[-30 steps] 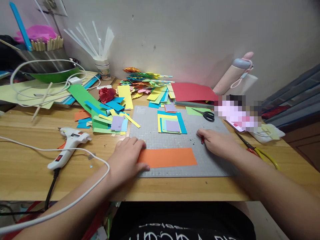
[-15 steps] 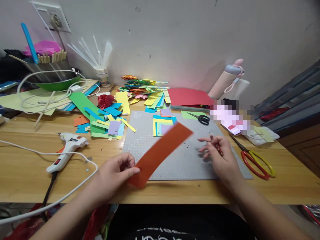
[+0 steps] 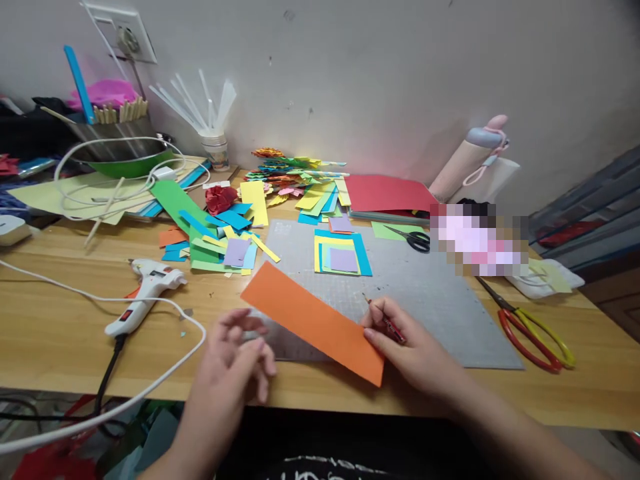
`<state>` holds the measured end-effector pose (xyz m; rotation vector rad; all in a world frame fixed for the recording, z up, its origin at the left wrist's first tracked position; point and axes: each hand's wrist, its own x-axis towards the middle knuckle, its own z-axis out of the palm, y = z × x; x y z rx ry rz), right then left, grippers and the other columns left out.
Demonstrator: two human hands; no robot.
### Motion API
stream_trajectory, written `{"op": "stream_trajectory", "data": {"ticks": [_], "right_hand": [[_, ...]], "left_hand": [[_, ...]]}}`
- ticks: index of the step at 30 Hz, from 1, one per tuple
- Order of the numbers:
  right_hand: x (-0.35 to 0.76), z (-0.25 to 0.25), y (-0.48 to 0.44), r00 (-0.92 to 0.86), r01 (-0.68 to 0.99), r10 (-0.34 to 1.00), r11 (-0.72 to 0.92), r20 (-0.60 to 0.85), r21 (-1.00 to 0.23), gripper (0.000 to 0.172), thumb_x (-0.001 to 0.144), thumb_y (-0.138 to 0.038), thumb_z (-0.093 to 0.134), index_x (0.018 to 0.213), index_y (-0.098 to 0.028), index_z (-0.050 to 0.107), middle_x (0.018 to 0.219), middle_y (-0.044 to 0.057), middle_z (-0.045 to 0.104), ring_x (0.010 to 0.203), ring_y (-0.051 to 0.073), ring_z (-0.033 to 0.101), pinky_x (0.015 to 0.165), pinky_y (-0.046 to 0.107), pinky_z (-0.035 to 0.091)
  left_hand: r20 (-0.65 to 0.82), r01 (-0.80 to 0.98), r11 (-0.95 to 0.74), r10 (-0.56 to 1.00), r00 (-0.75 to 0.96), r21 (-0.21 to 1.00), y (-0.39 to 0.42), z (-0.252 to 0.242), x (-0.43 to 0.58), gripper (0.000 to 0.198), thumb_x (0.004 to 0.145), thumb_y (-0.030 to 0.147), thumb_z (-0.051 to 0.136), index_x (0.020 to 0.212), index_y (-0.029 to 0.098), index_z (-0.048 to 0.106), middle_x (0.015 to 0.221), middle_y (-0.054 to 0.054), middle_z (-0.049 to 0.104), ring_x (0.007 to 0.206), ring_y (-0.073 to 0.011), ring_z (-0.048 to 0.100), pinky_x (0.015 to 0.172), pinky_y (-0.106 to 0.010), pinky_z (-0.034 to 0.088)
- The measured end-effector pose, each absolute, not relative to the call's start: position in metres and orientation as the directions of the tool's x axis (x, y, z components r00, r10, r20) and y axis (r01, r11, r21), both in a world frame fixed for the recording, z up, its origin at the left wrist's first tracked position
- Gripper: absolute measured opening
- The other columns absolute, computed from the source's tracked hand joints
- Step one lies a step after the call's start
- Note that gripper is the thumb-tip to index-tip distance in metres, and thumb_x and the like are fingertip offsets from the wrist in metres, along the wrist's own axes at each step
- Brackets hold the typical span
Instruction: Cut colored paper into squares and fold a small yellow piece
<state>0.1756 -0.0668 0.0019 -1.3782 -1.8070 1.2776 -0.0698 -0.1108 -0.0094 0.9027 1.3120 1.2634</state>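
An orange paper strip (image 3: 313,320) is held slanted over the near left corner of the grey cutting mat (image 3: 430,293). My right hand (image 3: 410,350) pinches the strip's near right end and also grips a thin red pencil (image 3: 385,321) between its fingers. My left hand (image 3: 233,370) hovers just left of the strip with fingers loosely spread, holding nothing. A stack of blue, yellow and purple paper squares (image 3: 343,253) lies on the far part of the mat.
A white glue gun (image 3: 145,293) with its white cable (image 3: 190,347) lies at the left. Coloured paper scraps (image 3: 220,233), black scissors (image 3: 413,238), red sheets (image 3: 387,193) and red-and-yellow scissors (image 3: 530,327) surround the mat on the wooden table (image 3: 60,333).
The orange strip has passed from my left hand to my right hand and swung round over the mat's near left corner. My left hand let go and drew back.
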Motion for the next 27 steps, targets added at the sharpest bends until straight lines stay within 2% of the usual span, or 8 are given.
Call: {"op": "stream_trajectory", "data": {"ticks": [3, 5, 7, 9, 12, 18, 23, 27], "right_hand": [[0.182, 0.008, -0.055, -0.424, 0.575, 0.883, 0.091, -0.201, -0.813, 0.017, 0.094, -0.025, 0.039, 0.077, -0.023, 0.036, 0.076, -0.002, 0.042, 0.071, 0.015, 0.041, 0.067, 0.029, 0.038], [0.181, 0.010, -0.047, -0.478, 0.629, 0.847, 0.146, -0.232, -0.764, 0.019, 0.095, -0.026, 0.036, 0.076, -0.023, 0.036, 0.075, -0.002, 0.041, 0.070, 0.015, 0.040, 0.066, 0.029, 0.037], [0.179, 0.009, -0.040, -0.523, 0.661, 0.817, 0.210, -0.242, -0.720, 0.019, 0.095, -0.026, 0.034, 0.077, -0.023, 0.037, 0.074, -0.002, 0.041, 0.069, 0.015, 0.040, 0.065, 0.028, 0.037], [0.177, 0.007, -0.033, -0.553, 0.680, 0.797, 0.263, -0.244, -0.685, 0.018, 0.094, -0.025, 0.034, 0.077, -0.022, 0.039, 0.073, -0.002, 0.043, 0.067, 0.015, 0.040, 0.063, 0.028, 0.037], [0.177, 0.004, -0.026, -0.563, 0.686, 0.798, 0.307, -0.214, -0.660, 0.016, 0.091, -0.023, 0.037, 0.075, -0.022, 0.041, 0.071, -0.001, 0.045, 0.065, 0.015, 0.042, 0.061, 0.027, 0.039], [0.183, -0.009, -0.028, -0.456, 0.713, 0.883, 0.285, -0.114, -0.640, 0.016, 0.090, -0.027, 0.043, 0.074, -0.023, 0.045, 0.068, -0.001, 0.047, 0.063, 0.016, 0.046, 0.056, 0.026, 0.039], [0.185, -0.017, -0.032, -0.424, 0.701, 0.904, 0.290, -0.054, -0.652, 0.014, 0.089, -0.027, 0.045, 0.075, -0.023, 0.046, 0.070, -0.001, 0.051, 0.065, 0.016, 0.049, 0.062, 0.026, 0.043], [0.187, -0.019, -0.032, -0.413, 0.715, 0.910, 0.296, -0.040, -0.634, 0.012, 0.088, -0.025, 0.048, 0.076, -0.024, 0.047, 0.071, -0.001, 0.052, 0.067, 0.015, 0.050, 0.062, 0.023, 0.043]], "left_hand": [[0.136, 0.331, -0.023, 0.936, -0.324, 0.943, -0.127, -0.019, -0.099, 0.022, 0.085, 0.026, 0.057, 0.106, 0.027, 0.050, 0.093, -0.001, 0.057, 0.077, -0.0151, 0.061, 0.063, -0.026, 0.051], [0.379, 0.691, -0.185, 0.915, -0.140, 0.699, -0.138, -0.027, -0.111, 0.020, 0.082, 0.023, 0.058, 0.102, 0.026, 0.058, 0.096, -0.003, 0.058, 0.092, -0.0200, 0.058, 0.077, -0.032, 0.048], [0.487, 0.848, -0.295, 0.872, 0.050, 0.441, -0.145, -0.034, -0.118, 0.026, 0.082, 0.020, 0.058, 0.106, 0.027, 0.062, 0.098, -0.004, 0.058, 0.091, -0.0211, 0.058, 0.077, -0.034, 0.045], [0.483, 0.895, -0.319, 0.864, 0.140, 0.311, -0.149, -0.041, -0.120, 0.033, 0.085, 0.020, 0.055, 0.117, 0.027, 0.060, 0.102, -0.006, 0.058, 0.088, -0.0208, 0.058, 0.075, -0.035, 0.044], [0.438, 0.911, -0.332, 0.876, 0.202, 0.243, -0.148, -0.048, -0.118, 0.037, 0.087, 0.023, 0.056, 0.124, 0.026, 0.059, 0.108, -0.009, 0.059, 0.089, -0.0223, 0.059, 0.076, -0.037, 0.043], [0.568, 0.918, -0.336, 0.806, 0.165, 0.210, -0.143, -0.053, -0.117, 0.031, 0.088, 0.022, 0.055, 0.116, 0.027, 0.066, 0.091, -0.006, 0.064, 0.083, -0.0207, 0.056, 0.073, -0.036, 0.038], [0.623, 0.913, -0.404, 0.730, 0.282, 0.060, -0.137, -0.054, -0.120, 0.027, 0.081, 0.023, 0.059, 0.106, 0.027, 0.069, 0.074, 0.001, 0.064, 0.067, -0.0151, 0.053, 0.060, -0.031, 0.036], [0.647, 0.915, -0.392, 0.723, 0.243, 0.094, -0.132, -0.054, -0.116, 0.026, 0.079, 0.016, 0.055, 0.100, 0.020, 0.070, 0.071, 0.001, 0.066, 0.064, -0.0145, 0.053, 0.060, -0.030, 0.033]]}}
